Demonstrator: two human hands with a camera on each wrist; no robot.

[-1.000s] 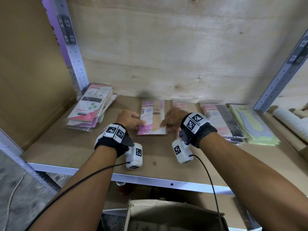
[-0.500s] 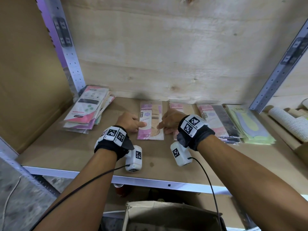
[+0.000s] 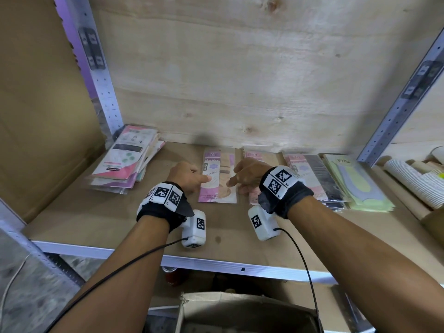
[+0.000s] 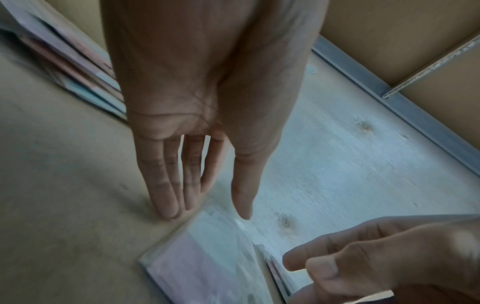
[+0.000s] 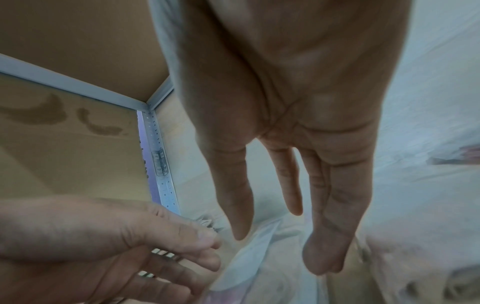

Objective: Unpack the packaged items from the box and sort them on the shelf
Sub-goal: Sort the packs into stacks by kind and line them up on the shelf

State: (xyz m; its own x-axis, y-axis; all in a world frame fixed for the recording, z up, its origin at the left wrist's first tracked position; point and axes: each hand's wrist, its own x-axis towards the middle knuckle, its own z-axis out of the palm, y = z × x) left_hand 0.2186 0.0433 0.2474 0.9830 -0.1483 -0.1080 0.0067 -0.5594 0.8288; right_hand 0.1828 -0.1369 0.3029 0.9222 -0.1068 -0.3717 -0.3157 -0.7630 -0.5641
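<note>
On the brown board shelf (image 3: 72,219), a flat pink-and-beige insole packet in clear plastic (image 3: 217,175) lies lengthwise between the person's two hands. The left hand (image 3: 186,175) has its fingers (image 4: 166,185) straight and released, tips down against the packet's left edge. The right hand (image 3: 247,174) also holds nothing, its fingers (image 5: 330,216) extended and relaxed over the packet's right side. A mixed stack of pink and white packets (image 3: 125,162) sits at the far left, and three more piles stand in a row to the right, ending with a pale green insole packet (image 3: 360,186). The step in hand looks like squaring the placed packet into line with that row. The next move would probably be to draw both hands back and reach down to the open cardboard box (image 3: 240,308) below the shelf for another item.
</note>
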